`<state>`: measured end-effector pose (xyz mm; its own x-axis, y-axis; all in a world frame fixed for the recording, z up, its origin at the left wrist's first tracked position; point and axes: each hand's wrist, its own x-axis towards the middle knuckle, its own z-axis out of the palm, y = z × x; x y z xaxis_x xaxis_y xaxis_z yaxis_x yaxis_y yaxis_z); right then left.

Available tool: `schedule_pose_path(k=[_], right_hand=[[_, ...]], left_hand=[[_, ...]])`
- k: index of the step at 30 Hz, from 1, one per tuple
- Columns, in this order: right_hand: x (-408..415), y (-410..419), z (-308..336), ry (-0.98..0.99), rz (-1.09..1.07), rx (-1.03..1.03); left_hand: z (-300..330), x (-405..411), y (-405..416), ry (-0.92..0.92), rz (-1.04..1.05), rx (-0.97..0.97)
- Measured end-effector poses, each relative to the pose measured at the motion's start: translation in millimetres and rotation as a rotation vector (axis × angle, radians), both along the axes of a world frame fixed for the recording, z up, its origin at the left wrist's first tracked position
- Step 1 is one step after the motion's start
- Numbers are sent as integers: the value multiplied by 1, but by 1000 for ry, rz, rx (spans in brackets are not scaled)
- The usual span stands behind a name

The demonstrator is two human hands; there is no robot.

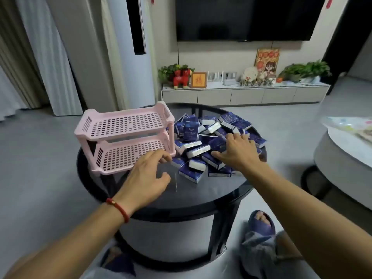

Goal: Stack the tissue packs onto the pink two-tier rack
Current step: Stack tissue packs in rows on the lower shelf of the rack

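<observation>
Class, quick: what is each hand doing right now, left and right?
Left hand: open, fingers loosely curled near the rack, holding nothing.
Right hand: open, fingers spread on the tissue packs, none gripped yet.

Both hands (146,178) (237,152) over tissue packs (209,141) (pink rack (124,137) beside)

Grey floor (40,158), pale curtains (50,57) at left, a dark television (241,17) on the far wall above a low white cabinet (245,95) bearing plants and, seemingly, framed pictures.
</observation>
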<state>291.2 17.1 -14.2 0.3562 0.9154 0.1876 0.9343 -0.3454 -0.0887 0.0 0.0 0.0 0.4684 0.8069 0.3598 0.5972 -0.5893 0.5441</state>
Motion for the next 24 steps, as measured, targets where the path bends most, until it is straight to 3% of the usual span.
schedule_pose_path(k=[3, 5, 7, 8, 11, 14, 18, 24], right_hand=[[2, 11, -12, -148, 64, 31], [6, 7, -16, 18, 90, 200], [8, -7, -15, 374, 106, 435], [7, -14, -13, 646, 120, 483], [-11, -24, -1, 1323, 172, 336], [-29, -21, 13, 1570, 133, 148], [-30, -18, 14, 1407, 141, 69], [-3, -11, -9, 633, 104, 484]], left_hand=[[-13, 13, 21, -27, -1, 5], [-19, 28, 34, -50, -38, -19], [-22, 43, 49, -79, -97, -3], [-19, 51, 53, -85, -141, 18], [-14, 72, 63, -123, -300, -48], [-15, 84, 65, -280, -342, -383], [-23, 81, 73, -452, -253, -616], [-22, 49, 77, -518, 20, -700]])
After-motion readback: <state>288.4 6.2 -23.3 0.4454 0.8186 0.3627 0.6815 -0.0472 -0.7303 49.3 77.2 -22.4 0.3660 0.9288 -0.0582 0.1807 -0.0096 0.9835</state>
